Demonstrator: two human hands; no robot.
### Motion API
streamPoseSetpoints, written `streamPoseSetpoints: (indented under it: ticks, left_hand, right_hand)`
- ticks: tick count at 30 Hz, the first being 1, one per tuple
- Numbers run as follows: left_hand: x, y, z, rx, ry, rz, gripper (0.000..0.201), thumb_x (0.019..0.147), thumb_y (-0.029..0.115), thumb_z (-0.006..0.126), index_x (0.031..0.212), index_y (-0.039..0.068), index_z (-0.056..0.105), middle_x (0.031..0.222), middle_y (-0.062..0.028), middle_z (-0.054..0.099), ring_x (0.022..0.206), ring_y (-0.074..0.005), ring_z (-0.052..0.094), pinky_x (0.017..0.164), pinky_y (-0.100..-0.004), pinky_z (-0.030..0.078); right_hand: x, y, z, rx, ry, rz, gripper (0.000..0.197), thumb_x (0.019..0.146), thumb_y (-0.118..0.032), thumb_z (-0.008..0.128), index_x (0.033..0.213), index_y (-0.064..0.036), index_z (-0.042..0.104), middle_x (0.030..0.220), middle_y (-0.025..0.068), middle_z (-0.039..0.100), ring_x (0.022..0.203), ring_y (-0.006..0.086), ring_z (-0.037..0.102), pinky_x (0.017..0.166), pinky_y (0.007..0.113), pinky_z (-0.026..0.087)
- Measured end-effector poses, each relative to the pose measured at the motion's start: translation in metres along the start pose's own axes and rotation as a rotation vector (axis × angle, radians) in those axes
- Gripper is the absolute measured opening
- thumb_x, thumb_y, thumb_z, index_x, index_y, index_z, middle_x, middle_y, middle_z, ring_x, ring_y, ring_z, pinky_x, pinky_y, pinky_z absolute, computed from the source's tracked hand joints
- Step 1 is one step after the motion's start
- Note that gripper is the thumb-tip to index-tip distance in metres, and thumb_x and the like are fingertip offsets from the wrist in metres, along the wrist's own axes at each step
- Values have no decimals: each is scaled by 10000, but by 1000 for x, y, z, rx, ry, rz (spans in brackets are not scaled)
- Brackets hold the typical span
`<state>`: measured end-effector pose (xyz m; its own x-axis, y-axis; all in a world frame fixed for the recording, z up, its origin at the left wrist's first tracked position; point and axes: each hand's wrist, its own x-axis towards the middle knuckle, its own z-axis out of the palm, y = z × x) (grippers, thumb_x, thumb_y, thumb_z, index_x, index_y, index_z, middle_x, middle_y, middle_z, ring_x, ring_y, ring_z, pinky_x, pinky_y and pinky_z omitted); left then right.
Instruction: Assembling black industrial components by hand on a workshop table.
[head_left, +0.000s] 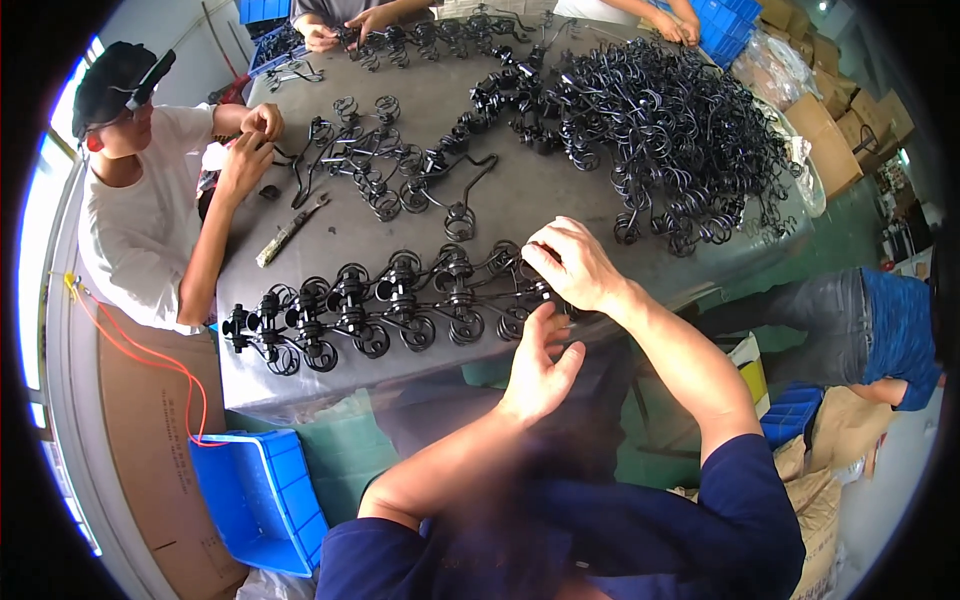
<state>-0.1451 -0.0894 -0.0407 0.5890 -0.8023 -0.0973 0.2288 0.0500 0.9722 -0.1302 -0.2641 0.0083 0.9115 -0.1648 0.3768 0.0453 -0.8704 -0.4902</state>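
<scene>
My right hand (572,262) is closed on the right end of a row of black coiled wire springs (380,300) that lies along the near edge of the grey table (545,195). My left hand (540,365) is just below it at the table edge, fingers spread, touching the same end of the row from underneath. The row runs leftward, each spring carrying a black fitting. A big tangled heap of loose black wire springs (670,130) lies beyond my right hand on the right half of the table.
A person in a white shirt (140,230) works at the table's left side beside more spring groups (370,165) and a flat tool (290,230). Other people's hands (340,30) work at the far edge. A blue bin (262,500) stands below left; cardboard boxes (830,140) at right.
</scene>
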Motion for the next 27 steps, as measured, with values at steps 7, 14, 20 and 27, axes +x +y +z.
streamPoseSetpoints:
  ticks: [7,14,20,27]
  left_hand:
    - [-12,22,-14,128,-55,89,564,837,54,663,1324,-31,390,1054,-162,637,903,-228,651,809,-329,528]
    - [0,79,-54,888,89,659,633,689,94,772,1253,3,499,1126,-164,590,1070,-341,572,955,-444,436]
    - [34,97,-101,1309,-20,557,883,660,270,822,1392,17,398,1323,-173,521,1305,-348,425,1100,-507,296]
    - [38,84,-105,1313,30,551,870,661,301,825,1380,21,424,1307,-172,532,1277,-345,452,1062,-494,343]
  right_hand:
    - [-23,7,-30,261,129,193,347,906,-198,642,1187,-3,584,1161,158,618,1115,277,582,979,366,444]
    - [-30,0,-36,13,-184,16,689,698,-257,814,1298,-62,538,1416,176,441,1358,356,365,1121,444,321]
    - [-14,-2,-27,-64,-155,-26,548,593,-54,764,1106,7,580,1138,146,598,1216,326,507,1034,404,421]
    - [1,-35,-32,-136,-122,-17,510,579,-38,730,1067,2,586,1085,134,589,1101,321,545,954,407,457]
